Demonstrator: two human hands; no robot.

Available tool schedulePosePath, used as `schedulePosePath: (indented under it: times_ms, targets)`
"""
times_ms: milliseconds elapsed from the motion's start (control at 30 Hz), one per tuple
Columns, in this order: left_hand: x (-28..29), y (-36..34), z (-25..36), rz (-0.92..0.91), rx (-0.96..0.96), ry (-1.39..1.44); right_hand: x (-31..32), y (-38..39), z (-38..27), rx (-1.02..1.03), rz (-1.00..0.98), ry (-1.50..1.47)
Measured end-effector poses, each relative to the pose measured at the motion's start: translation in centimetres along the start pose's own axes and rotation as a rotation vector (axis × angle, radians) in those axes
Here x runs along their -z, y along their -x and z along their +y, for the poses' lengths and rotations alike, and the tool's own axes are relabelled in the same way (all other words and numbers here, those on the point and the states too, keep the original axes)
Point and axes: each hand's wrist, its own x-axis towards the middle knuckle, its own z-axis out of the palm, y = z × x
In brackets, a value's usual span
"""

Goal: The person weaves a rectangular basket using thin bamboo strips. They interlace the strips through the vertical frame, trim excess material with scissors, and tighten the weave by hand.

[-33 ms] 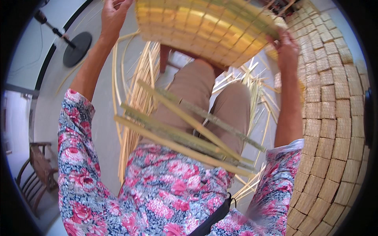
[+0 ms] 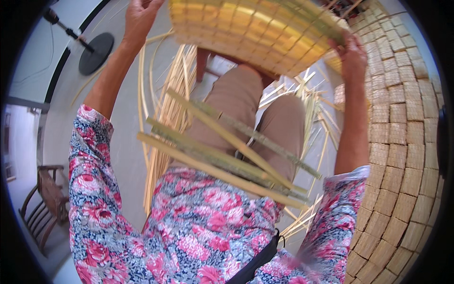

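A yellow woven bamboo piece with a checked weave is held up at the top of the view, above my knees. Its upper part is cut off, so its full shape stays hidden. My right hand is closed on its right corner, beside a greenish strip along the edge. At its left side my left hand has curled fingers, partly cut off by the top edge of the view. Across my lap lie several split bamboo strips, some crossing each other. Neither hand touches them.
A reddish wooden stool stands before my knees. Long bamboo strips lie on the floor to the left, loose ones to the right. Stacked woven bamboo pieces fill the right. A round black stand base and wooden chair are left.
The whole view has shifted slightly, so everything sits a little higher and further right. Both hands keep the same places on the woven piece, and the lap strips lie as before.
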Motion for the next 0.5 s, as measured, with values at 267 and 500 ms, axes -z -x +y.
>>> schedulePosePath:
  times_ms: [267,500]
  targets:
    - [-0.8,11.5,7.2,-1.087,0.013,-0.05,3.2,3.3,-1.4,-0.12,0.162,0.114]
    - [0.5,14.1,7.5,-1.223,0.28,-0.112,6.4,18.6,-3.8,-0.517,-0.504,0.346]
